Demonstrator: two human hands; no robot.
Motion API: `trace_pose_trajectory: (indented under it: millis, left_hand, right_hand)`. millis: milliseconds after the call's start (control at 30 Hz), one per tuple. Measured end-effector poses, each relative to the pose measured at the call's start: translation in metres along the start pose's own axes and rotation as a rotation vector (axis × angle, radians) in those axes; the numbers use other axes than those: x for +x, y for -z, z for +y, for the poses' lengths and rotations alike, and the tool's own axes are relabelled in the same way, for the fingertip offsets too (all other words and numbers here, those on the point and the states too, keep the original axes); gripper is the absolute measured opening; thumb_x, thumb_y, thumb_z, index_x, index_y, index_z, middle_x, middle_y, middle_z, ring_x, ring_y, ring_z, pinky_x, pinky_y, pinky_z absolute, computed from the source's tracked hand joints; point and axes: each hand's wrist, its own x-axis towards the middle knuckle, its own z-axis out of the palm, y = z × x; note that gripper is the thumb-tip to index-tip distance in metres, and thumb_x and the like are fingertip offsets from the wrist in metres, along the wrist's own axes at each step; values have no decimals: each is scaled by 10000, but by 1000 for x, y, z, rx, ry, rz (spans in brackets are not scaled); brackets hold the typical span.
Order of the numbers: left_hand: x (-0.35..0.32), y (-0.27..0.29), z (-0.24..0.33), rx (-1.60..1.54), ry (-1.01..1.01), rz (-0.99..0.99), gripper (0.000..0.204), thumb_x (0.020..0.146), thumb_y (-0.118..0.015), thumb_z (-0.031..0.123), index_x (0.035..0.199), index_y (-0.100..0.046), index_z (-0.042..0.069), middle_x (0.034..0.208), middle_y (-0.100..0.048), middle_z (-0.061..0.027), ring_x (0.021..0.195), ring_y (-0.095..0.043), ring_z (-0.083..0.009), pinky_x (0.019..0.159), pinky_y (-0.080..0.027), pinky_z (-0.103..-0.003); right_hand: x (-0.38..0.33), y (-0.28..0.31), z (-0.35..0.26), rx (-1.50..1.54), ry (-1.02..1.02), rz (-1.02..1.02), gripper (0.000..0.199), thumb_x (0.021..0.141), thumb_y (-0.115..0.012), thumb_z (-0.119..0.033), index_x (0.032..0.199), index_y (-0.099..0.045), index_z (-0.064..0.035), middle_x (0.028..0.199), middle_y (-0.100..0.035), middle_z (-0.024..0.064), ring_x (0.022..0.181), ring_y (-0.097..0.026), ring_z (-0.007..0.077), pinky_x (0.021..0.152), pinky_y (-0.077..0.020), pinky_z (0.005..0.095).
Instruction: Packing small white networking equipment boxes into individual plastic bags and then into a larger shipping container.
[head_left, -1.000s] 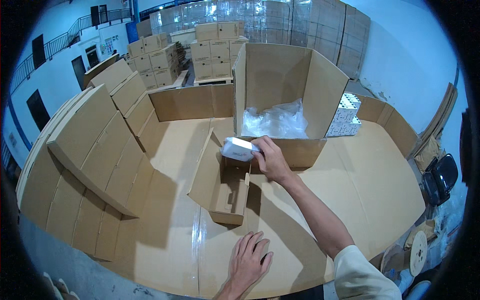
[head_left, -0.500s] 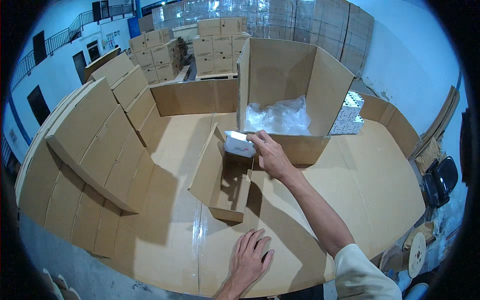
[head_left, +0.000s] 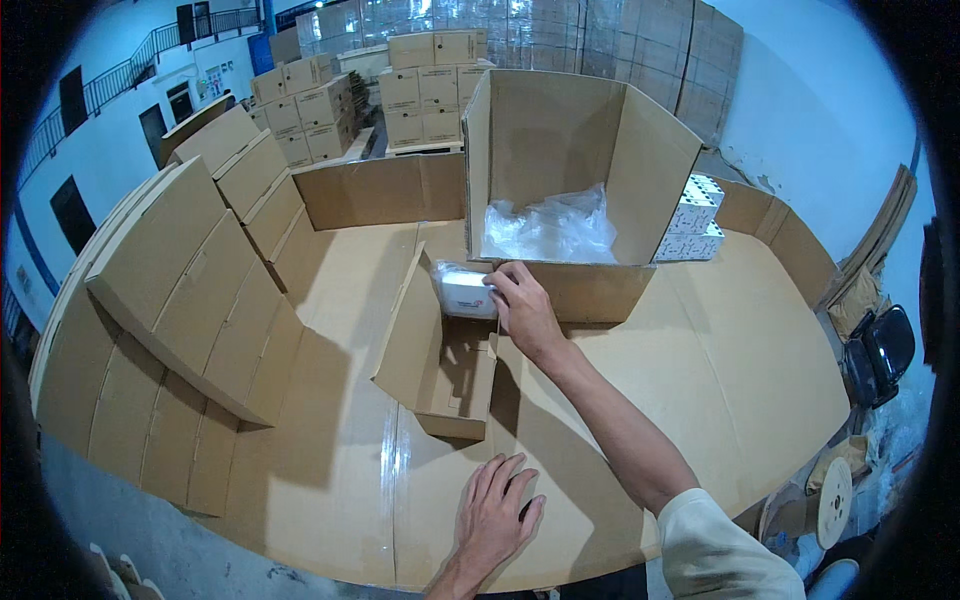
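A small white box in clear plastic wrap (head_left: 466,295) is pinched in my right hand (head_left: 527,312). It stands at the far end of the open cardboard carton (head_left: 455,428), partly down between its walls. The rest of the carton's inside shows bare brown cardboard, and its long flap leans out to the left. My left hand (head_left: 498,508) lies on the cardboard-covered table (head_left: 340,500) just in front of the carton, fingers stretched and holding nothing.
Behind the carton stands a large open box (head_left: 655,165) with clear plastic bags (head_left: 555,228) in it. White patterned boxes (head_left: 690,245) are stacked to its right. Rows of brown cartons (head_left: 190,290) line the left side. A black chair (head_left: 880,362) stands beyond the right edge.
My right hand has lowered the wrapped white box into the far end of the carton, and the box has turned more upright. My left hand stays in place on the table.
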Motion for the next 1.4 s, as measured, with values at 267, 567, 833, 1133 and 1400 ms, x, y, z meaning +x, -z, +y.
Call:
trace_pose_trajectory:
  millis: [267,567,833,1133,1400]
  left_hand:
    - [0,0,1,-11,-2,0,389,871,-744,253,1200,-655,66,1380,-558,-138,1327,-479,-356,1145,-346,-503]
    - [2,-2,2,27,-50,11,417,843,-758,221,1205,-634,56,1370,-541,-147,1301,-475,-358,1114,-369,-505]
    - [18,-27,4,94,-90,-83,513,834,-776,225,1278,-576,64,1409,-519,-157,1318,-443,-420,1119,-359,-531]
    - [117,-69,30,191,-145,-93,556,900,-681,268,1360,-523,-1,1482,-451,-216,1403,-347,-439,1187,-261,-527]
    - [195,-97,12,202,-91,-4,487,930,-657,280,1358,-528,86,1477,-476,-154,1392,-377,-398,1184,-250,-543]
  right_hand:
    - [-20,0,15,-145,142,-127,435,858,-583,39,1270,-638,-90,1269,-452,230,1096,-575,430,930,-514,508]
    - [-28,4,-3,-151,-306,-449,805,803,-529,83,1541,-370,-195,1232,-454,234,1082,-569,459,925,-504,540]
    - [-37,35,25,177,-218,-483,914,783,-517,88,1596,-282,-258,1176,-485,242,1062,-546,445,986,-462,460]
    - [-119,197,111,101,-298,-568,572,796,-531,72,1338,-615,-88,1143,-639,220,1072,-619,379,958,-494,462]
    - [-125,237,198,20,-502,-289,623,858,-550,9,1466,-479,-109,1214,-604,220,1072,-625,371,936,-520,454]
